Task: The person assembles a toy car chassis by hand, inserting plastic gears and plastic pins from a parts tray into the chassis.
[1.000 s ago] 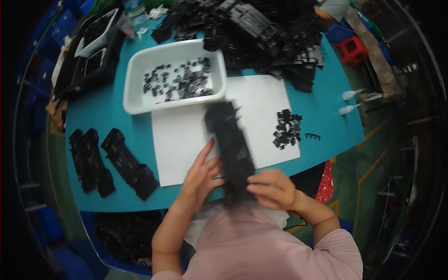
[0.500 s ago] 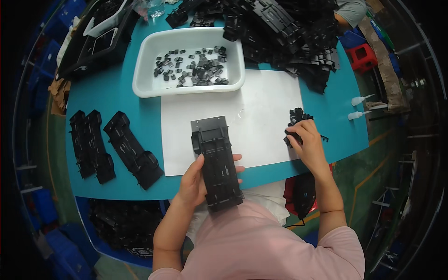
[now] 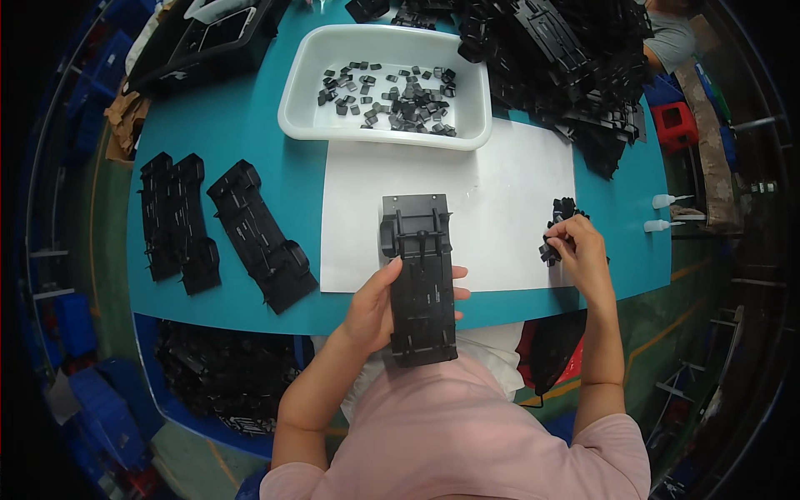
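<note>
My left hand grips a long black plastic chassis part by its left edge, holding it flat over the near edge of a white sheet on the teal table. My right hand is out at the right edge of the sheet, fingers pinched on a small black clip taken from a little pile of clips.
A white tray with several small black clips stands behind the sheet. A big heap of black chassis parts fills the back right. Finished black parts lie at the left. Two small white bottles sit at the right edge.
My right hand left the chassis and reached right to the clip pile. My left hand turned the chassis flat and lowered it toward me.
</note>
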`<state>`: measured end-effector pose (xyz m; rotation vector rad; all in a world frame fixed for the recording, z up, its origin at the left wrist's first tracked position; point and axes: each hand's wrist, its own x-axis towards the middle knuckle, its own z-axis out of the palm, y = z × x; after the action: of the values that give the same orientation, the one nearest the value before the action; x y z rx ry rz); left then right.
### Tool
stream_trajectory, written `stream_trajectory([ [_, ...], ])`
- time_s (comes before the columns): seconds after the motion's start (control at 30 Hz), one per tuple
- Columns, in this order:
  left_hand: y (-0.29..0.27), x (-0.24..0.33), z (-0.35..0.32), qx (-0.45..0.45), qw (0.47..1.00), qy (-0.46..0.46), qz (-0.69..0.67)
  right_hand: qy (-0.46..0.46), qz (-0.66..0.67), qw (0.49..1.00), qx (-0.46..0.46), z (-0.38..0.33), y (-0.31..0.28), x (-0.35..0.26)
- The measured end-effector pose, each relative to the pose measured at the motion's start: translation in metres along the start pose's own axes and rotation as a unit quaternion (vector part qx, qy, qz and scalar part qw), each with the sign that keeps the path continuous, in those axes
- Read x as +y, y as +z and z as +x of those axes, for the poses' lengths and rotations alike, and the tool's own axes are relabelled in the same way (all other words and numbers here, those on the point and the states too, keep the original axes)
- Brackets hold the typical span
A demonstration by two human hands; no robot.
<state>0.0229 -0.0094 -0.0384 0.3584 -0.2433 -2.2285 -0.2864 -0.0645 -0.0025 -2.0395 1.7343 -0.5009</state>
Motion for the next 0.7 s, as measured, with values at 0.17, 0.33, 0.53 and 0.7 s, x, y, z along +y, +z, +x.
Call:
stream_trajectory([
  [0.17, -0.003, -0.001, -0.001, -0.024, 0.999, 0.002, -0.037, -0.021, 0.051, 0.998, 0.028, 0.006, -0.008, -0.012],
  [0.33, 0.02, -0.002, -0.003, 0.054, 0.99, 0.127, 0.025, -0.02, 0.18, 0.983, -0.013, 0.002, -0.015, -0.019],
  [0.53, 0.044, -0.026, -0.009, 0.028, 0.961, 0.241, 0.134, 0.042, 0.619, 0.726, -0.296, -0.019, 0.012, -0.054],
  [0.7, -0.016, -0.03, -0.045, -0.063, 0.986, 0.04, 0.152, 0.034, 0.627, 0.709, -0.32, -0.01, 0.013, -0.042],
])
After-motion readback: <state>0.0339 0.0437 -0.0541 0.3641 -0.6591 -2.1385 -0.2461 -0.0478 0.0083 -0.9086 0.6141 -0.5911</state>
